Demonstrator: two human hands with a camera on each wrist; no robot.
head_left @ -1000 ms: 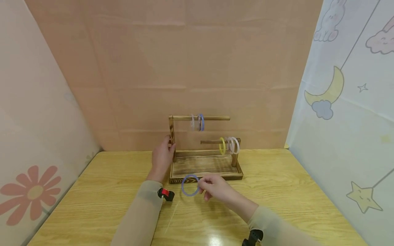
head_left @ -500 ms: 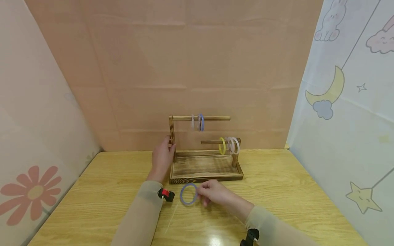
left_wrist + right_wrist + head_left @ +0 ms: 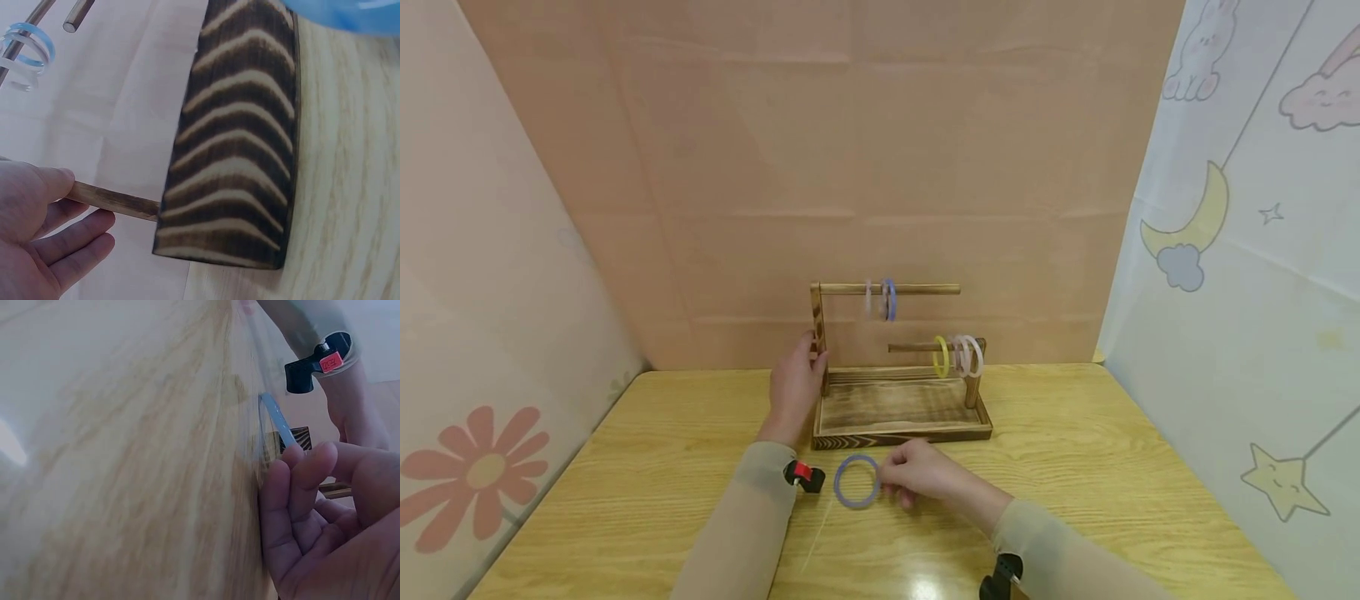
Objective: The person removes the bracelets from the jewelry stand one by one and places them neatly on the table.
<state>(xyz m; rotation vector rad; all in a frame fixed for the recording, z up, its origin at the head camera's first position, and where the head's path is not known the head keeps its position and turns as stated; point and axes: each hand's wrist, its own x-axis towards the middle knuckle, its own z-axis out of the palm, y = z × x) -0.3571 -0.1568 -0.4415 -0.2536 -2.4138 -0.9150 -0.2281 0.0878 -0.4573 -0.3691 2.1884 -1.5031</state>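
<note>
A wooden bangle rack (image 3: 902,437) with a shallow tray base and two bars stands on the table. My left hand (image 3: 795,383) grips its left upright post (image 3: 115,201), thumb on one side and fingers on the other. In front of the rack, my right hand (image 3: 925,473) pinches the right edge of a translucent blue-purple bangle (image 3: 838,493) between thumb and forefinger. The right wrist view shows this bangle (image 3: 278,419) edge-on, tilted close over the tabletop. Several bangles hang on the rack: a blue one (image 3: 892,302) and clear ones up high, a yellow one (image 3: 942,367) and whitish ones lower down.
The wood-grain table (image 3: 1075,467) carries the rack near its back edge, before a plain tan backdrop (image 3: 760,167). Printed white cloth panels (image 3: 1247,333) enclose both sides. Black camera mounts (image 3: 805,477) sit on both wrists.
My right hand has moved down and slightly toward me with the blue-purple bangle, away from the rack's front edge. The left hand and the rack stay put.
</note>
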